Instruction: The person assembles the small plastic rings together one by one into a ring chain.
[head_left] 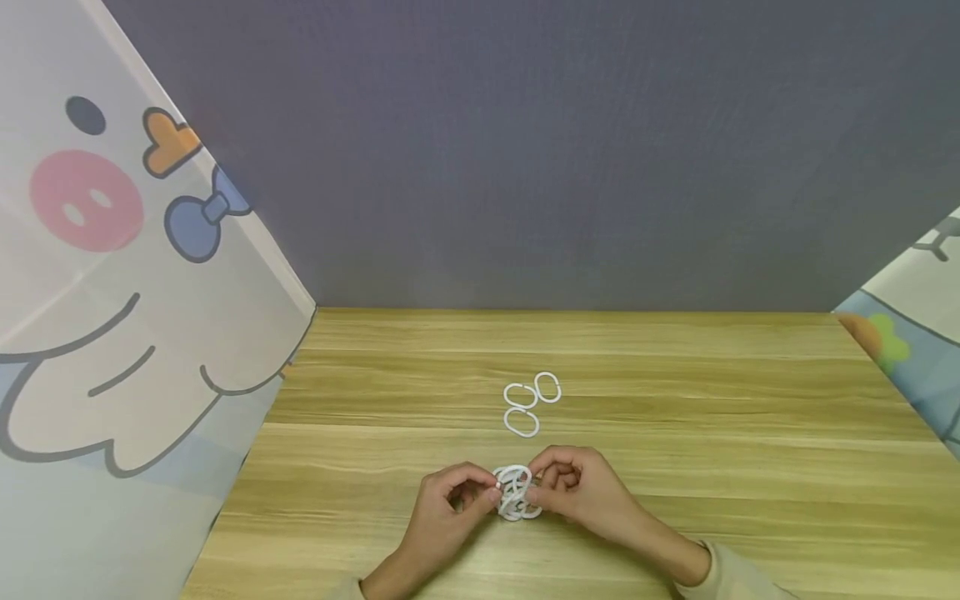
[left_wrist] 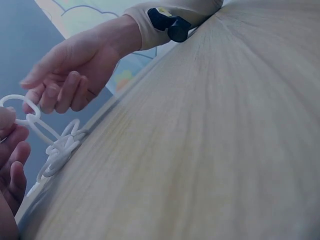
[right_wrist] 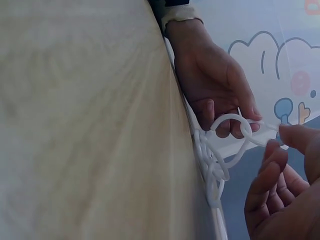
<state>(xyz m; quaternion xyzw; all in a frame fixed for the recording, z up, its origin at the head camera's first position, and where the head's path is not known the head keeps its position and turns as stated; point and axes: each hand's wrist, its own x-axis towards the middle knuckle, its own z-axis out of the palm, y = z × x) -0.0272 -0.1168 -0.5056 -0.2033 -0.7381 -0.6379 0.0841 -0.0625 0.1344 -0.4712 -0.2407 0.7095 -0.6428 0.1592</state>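
Observation:
White oval plastic links joined in a chain (head_left: 514, 493) lie bunched between both hands in the head view. My left hand (head_left: 453, 504) pinches a link at the left side between thumb and fingertips. From the right, my right hand (head_left: 588, 493) pinches a link with thumb and index finger, its other fingers curled. In the left wrist view, a raised link (left_wrist: 20, 96) spans the two hands, and the rest of the chain (left_wrist: 62, 152) hangs down to the tabletop. The right wrist view shows an upper link (right_wrist: 231, 116) looped through the one held between the hands.
Three loose white links lie beyond the hands: an upper right one (head_left: 559, 388), a left one (head_left: 507, 388) and a lower one (head_left: 521, 435). They sit close together on the wooden table (head_left: 712, 400). A grey panel (head_left: 562, 167) stands behind, with cartoon-printed panels (head_left: 165, 317) at the sides.

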